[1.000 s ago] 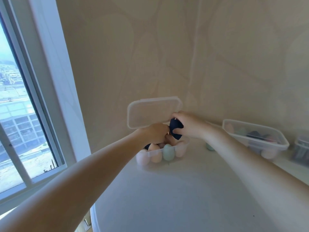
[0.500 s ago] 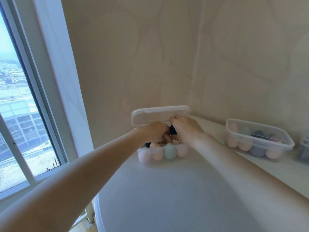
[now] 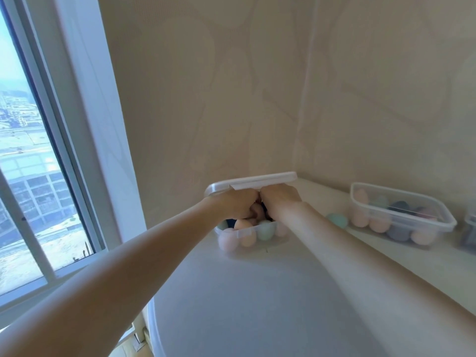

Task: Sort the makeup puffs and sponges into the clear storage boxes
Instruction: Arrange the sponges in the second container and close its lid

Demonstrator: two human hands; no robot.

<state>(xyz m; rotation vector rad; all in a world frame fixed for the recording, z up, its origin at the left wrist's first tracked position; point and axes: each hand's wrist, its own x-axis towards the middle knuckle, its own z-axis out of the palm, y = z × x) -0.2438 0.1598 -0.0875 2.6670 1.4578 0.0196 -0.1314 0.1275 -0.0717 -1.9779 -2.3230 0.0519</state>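
Window (image 3: 31, 161) down the left edge, beige wall (image 3: 231, 99) behind, white table (image 3: 257, 292) filling the lower frame. At centre, a clear box (image 3: 248, 234) of pastel sponges (image 3: 265, 231) under a tilted lid (image 3: 251, 182). Left hand (image 3: 238, 206) and right hand (image 3: 280, 199) side by side, fingers curled under the lid edge; actual hold impossible to tell. Loose green sponge (image 3: 337, 220) beyond. Second box (image 3: 401, 215), open and filled, at right.

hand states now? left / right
Left hand: fingers curled into the near box on the sponges; whether it holds one cannot be told.
Right hand: fingers curled down into the same box under the lid; grip hidden, cannot be told.
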